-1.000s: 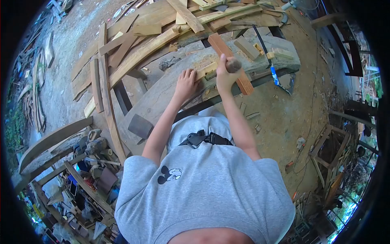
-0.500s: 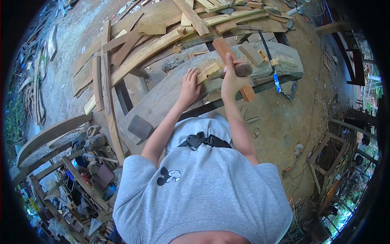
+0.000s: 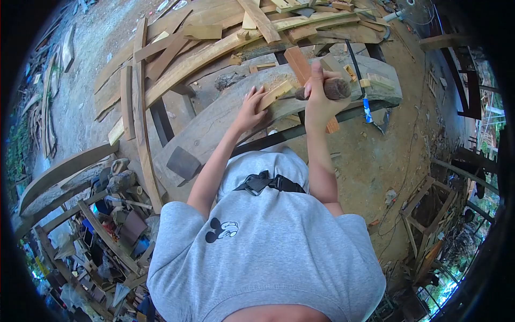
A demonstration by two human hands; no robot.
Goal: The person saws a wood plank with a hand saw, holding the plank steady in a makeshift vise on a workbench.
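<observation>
While both arms reach forward from the grey shirt (image 3: 268,252), head view shows the hands working on a big curved timber slab (image 3: 214,121) that serves as the desk. Left hand (image 3: 251,110) lies flat, palm down, fingers spread, on the slab, fingertips against a small pale wood block (image 3: 276,92); not gripping, just pressing. Left arm nearly straight, elbow slightly bent. Right hand (image 3: 317,102) is fisted tight around a handle, thumb up, raised just above the slab's near edge; the dark rounded mallet head (image 3: 337,88) sticks out to the right of the fist. A thin dark tool runs from the fist toward the block; what it is can't be told. Right forearm angles up from the elbow.

Behind the right hand, a reddish plank (image 3: 303,70) lies across the slab. Further right on the slab, small offcuts (image 3: 375,80). Beyond the slab, a pile of loose boards (image 3: 214,43). On the slab's near-left end, a dark flat piece (image 3: 182,161).
</observation>
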